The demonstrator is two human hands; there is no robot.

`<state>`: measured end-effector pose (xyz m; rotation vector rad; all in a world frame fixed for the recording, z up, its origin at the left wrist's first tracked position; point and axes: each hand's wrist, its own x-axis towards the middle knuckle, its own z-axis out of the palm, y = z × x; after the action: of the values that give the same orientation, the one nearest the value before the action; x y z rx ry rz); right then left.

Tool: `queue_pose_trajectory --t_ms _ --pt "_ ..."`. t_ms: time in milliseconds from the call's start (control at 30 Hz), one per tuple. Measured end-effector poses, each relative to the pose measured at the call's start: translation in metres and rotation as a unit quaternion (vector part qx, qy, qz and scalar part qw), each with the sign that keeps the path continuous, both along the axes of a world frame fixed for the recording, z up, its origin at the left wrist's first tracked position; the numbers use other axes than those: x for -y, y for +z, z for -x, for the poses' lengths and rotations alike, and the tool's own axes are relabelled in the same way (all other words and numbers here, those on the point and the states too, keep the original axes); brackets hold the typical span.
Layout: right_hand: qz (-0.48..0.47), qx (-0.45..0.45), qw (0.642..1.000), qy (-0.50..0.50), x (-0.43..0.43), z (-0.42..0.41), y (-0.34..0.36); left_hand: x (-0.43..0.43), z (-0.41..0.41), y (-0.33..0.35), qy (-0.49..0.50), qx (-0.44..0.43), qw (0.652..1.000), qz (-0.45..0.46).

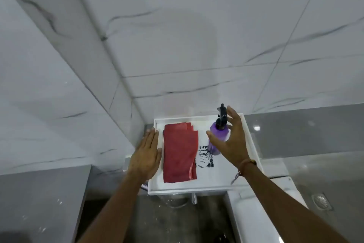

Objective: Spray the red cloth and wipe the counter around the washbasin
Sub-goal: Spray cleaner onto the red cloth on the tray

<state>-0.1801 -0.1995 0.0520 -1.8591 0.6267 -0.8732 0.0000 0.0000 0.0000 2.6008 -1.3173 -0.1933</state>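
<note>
A person's right hand [232, 142], fingers spread and not yet closed on anything, reached around a purple spray bottle [217, 138] standing upright right of centre in the frame, inside a white tray [197, 190]. The left hand [146, 156] lay flat and empty against the tray's left rim, apparently steadying it. The step in hand looked to be taking up the bottle: it would go best with the palm wrapped round the purple body and a finger free for the black trigger, nozzle turned toward the cloth. The red cloth [180, 153], folded into a long rectangle with layered edges showing at its top, lay flat in the tray's left half, just beside the left hand and apart from the bottle, looking dry and untouched.
</note>
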Motion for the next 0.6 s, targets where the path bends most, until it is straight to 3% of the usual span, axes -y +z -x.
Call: queue_pose_trajectory --t_ms 200,467,600 --pt "-0.072 0.014 0.996 -0.047 -0.001 -0.02 -0.013 0.008 -0.003 -0.018 0.028 -0.008 0.999 -0.017" --pt "-0.041 0.057 0.993 -0.095 0.005 -0.038 -0.008 0.002 -0.008 -0.034 0.021 -0.029 0.999 0.028" --pt "-0.028 0.049 0.996 -0.063 0.004 -0.039 0.006 0.001 -0.008 -0.041 0.03 -0.025 0.998 0.044"
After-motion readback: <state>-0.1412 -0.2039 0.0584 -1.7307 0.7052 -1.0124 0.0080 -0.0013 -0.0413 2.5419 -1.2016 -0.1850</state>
